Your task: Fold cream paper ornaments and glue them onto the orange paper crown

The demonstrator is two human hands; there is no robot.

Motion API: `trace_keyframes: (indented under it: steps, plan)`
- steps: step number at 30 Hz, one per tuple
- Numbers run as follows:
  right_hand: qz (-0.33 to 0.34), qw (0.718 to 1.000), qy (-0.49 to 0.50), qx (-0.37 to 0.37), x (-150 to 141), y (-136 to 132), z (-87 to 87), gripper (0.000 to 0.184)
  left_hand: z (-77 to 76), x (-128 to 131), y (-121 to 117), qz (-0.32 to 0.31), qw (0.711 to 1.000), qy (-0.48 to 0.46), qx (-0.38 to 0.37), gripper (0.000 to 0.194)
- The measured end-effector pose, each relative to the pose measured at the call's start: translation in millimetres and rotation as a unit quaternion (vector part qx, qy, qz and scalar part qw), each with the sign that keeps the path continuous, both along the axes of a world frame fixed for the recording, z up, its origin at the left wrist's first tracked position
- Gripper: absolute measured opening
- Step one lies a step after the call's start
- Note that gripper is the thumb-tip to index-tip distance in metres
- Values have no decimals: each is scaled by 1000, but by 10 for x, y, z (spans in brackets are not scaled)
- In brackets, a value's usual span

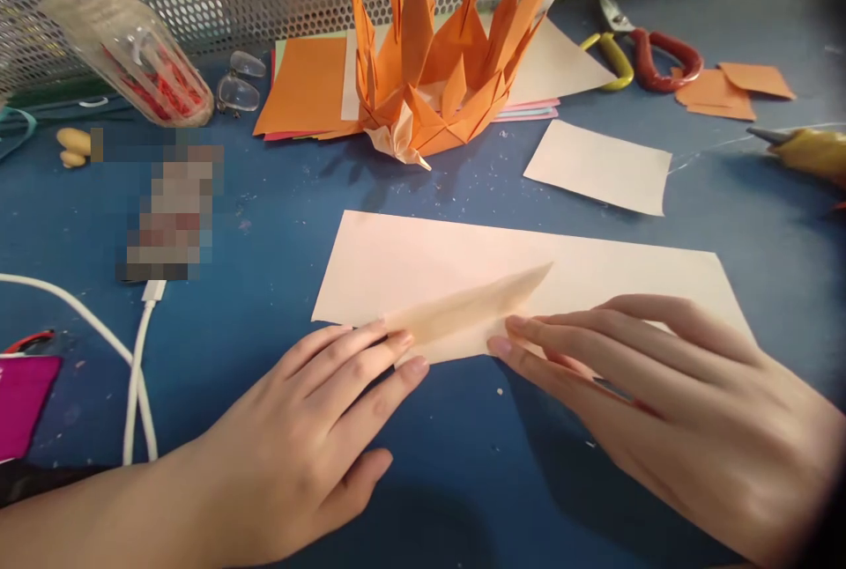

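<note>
A small cream sheet of paper (466, 312) is partly folded, its flap raised and running to a point on the right. It overlaps a longer cream paper strip (423, 252) on the blue table. My left hand (330, 415) lies with stretched fingers, the fingertips resting on the left end of the small sheet and the thumb apart. At the sheet's right side, my right hand (667, 393) pinches its lower edge between the fingertips. Behind the strip stands an orange folded-paper crown (456, 111) with tall spikes and a pale folded piece at its front.
A cream paper rectangle (598, 168) lies at right, near pliers (661, 58), orange paper pieces (727, 93) and a yellow-handled tool (810, 151). Coloured sheets (300, 89) lie under the crown. At left are a clear jar (142, 67), a blurred-out device (175, 217) and a white cable (136, 375).
</note>
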State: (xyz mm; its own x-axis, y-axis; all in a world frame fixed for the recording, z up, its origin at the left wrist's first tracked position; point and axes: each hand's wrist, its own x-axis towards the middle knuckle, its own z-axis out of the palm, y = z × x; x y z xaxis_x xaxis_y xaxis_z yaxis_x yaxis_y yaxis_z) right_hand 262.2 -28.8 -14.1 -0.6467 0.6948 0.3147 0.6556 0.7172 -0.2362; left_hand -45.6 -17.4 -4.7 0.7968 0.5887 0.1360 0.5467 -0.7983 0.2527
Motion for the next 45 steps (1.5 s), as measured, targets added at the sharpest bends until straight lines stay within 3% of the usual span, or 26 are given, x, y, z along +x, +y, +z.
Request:
trace_keyframes:
  steps: [11,17,27,32,34,37,41,45]
  plan:
    - [-14,999,-21,27,24,-11,5,47,27,-8,10,17,1000,18,2,47]
    - [57,991,-83,85,-150,120,9,55,30,11,8,25,999,35,4,50]
    - [28,995,-47,86,-19,138,106,29,4,11,3,18,1000,-5,21,46]
    - [6,995,16,98,48,363,100,34,-32,30,-8,12,999,-33,31,38]
    - [14,996,55,75,33,470,73,35,-38,35,0,12,998,-49,33,32]
    - [57,993,96,-31,-19,575,40,26,-32,32,14,14,998,-58,30,26]
    - [74,977,140,-141,-62,589,34,22,-20,22,8,-1,996,-63,64,35]
    - [118,966,140,-180,-46,512,55,47,-34,17,-3,-18,996,-65,64,44]
